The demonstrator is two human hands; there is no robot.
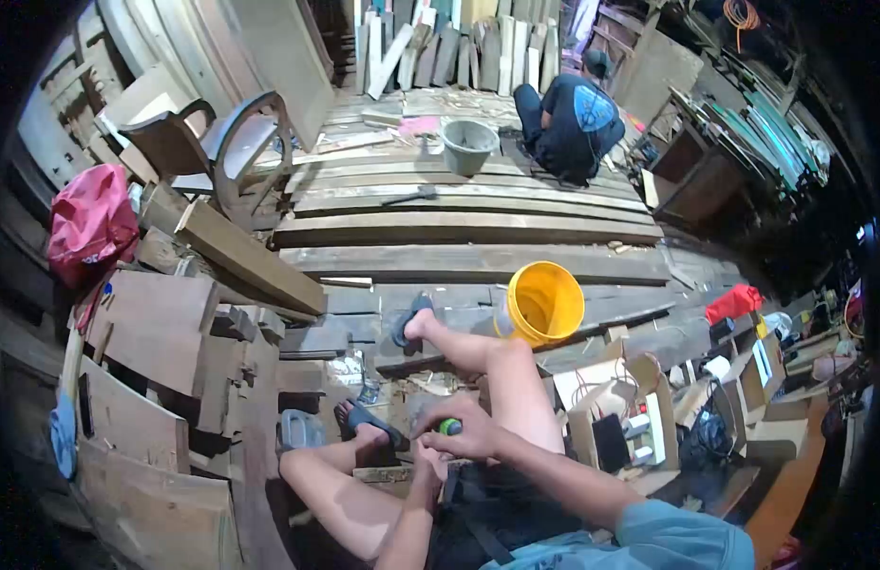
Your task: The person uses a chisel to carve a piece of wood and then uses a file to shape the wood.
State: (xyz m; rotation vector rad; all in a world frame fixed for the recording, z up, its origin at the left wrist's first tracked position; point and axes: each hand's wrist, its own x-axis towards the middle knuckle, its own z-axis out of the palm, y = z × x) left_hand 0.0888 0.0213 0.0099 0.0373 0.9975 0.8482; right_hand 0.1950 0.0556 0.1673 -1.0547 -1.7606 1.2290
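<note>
Between the person's knees, my right hand (469, 429) is closed around a small green and dark object (450, 427), perhaps a tool handle. My left hand (430, 463) is just below it, touching or nearly touching the right hand's fingers. Its fingers look drawn together, but what they hold, if anything, is too small to make out. Beyond the right knee stands a yellow bucket (546, 302), its open top facing the camera.
Long planks (468, 228) cross the floor ahead, with a hammer (409, 196) and a grey bucket (469, 147) on them. Another person (575, 119) crouches behind. A wooden chair (212, 152) and stacked boards (150, 328) are left; open cardboard boxes (586, 432) are right.
</note>
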